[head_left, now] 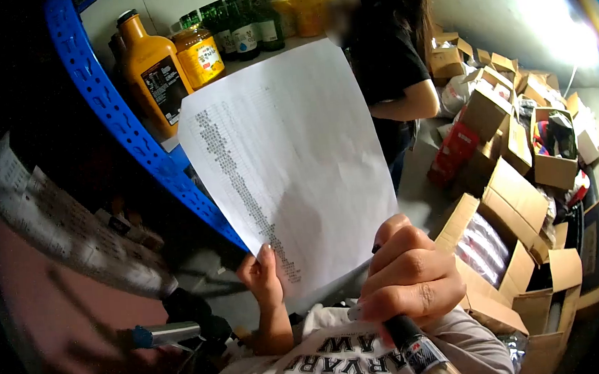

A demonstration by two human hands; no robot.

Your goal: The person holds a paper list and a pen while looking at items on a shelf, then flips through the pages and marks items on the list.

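A white sheet of paper (304,145) with a narrow column of small printed text along its left side hangs upright before me. My left hand (262,275) pinches its lower left corner, thumb on the printed face. My right hand (411,276) is closed around a thick marker pen (419,351), whose labelled, black-collared end sticks out below the fist. A dark tip shows by the fingers, near the paper's lower right edge. The fist overlaps that corner of the sheet in this view.
A blue perforated shelf frame (112,95) carries an orange bottle (152,72), a yellow-labelled jar (199,56) and green bottles (243,36). A person in black (395,64) stands behind the paper. Open cardboard boxes (513,201) crowd the right side. Printed sheets (69,228) hang at left.
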